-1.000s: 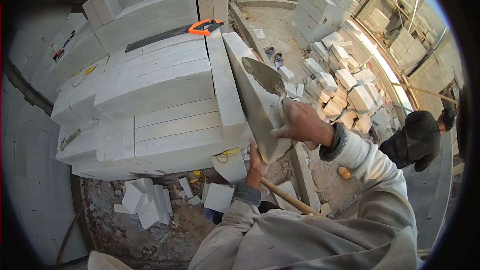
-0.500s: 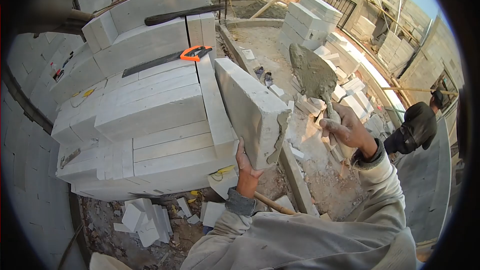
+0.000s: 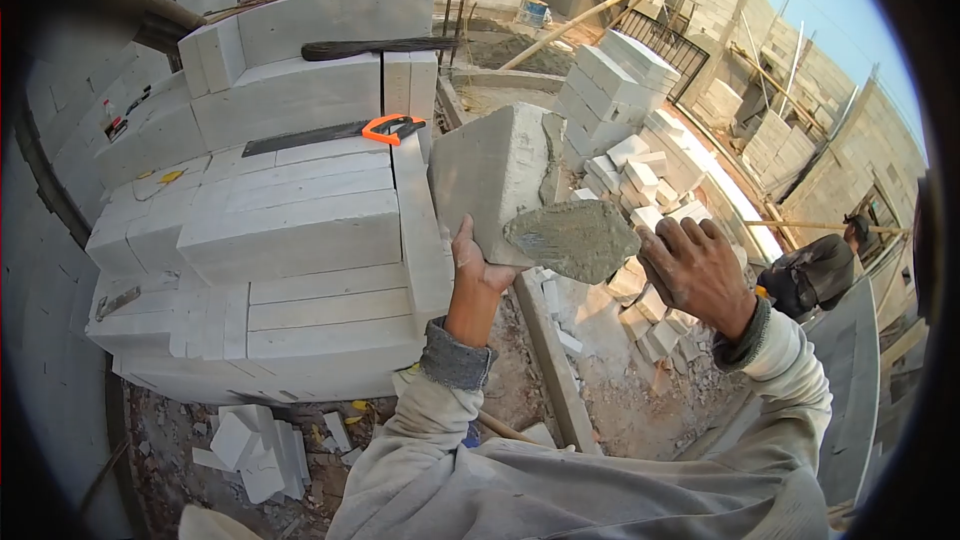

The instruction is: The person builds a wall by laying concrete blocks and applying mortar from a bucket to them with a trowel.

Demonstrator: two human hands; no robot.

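Note:
My left hand (image 3: 478, 265) grips a white lightweight concrete block (image 3: 470, 175) from below, near its lower end. The block is tilted, and grey mortar (image 3: 552, 155) lies along the edge of its narrow face. My right hand (image 3: 695, 270) is closed round the handle of a mortar-caked trowel (image 3: 575, 240); the handle is mostly hidden by the fingers. The trowel blade lies across the lower end of the block's narrow face. Left of the block, a handsaw with an orange handle (image 3: 393, 128) rests on stacked blocks (image 3: 300, 230).
A dark brush-like bundle (image 3: 370, 48) lies on the upper blocks. Broken block pieces (image 3: 262, 450) litter the ground at lower left, with more rubble (image 3: 650, 310) at right. Another person (image 3: 815, 270) is at far right. A concrete kerb (image 3: 553, 360) runs beside the stack.
The trowel has come down and left from its raised position onto the block's narrow face. The block has turned so that this face shows more. At right, the other person's pose has changed.

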